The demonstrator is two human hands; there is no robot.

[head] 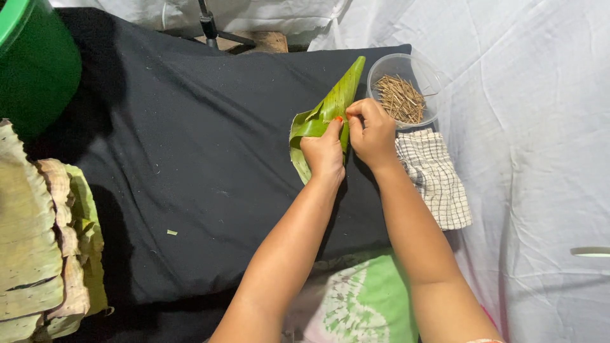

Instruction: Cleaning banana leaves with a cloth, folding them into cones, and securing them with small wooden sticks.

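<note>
Green folded leaf point(325, 111) pinched between left hand point(324, 154) and right hand point(373, 132).

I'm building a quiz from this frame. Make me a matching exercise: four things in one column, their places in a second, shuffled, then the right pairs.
Things:
1. folded green banana leaf
2. clear round plastic bowl of thin brown sticks
3. white checked cloth
4. green plastic bucket

Places:
A. top left corner, on the black cloth
B. below the bowl, right of the right hand
C. held by both hands, left hand at its lower part
D. at the leaf's upper right

Pairs: 1-C, 2-D, 3-B, 4-A
</note>
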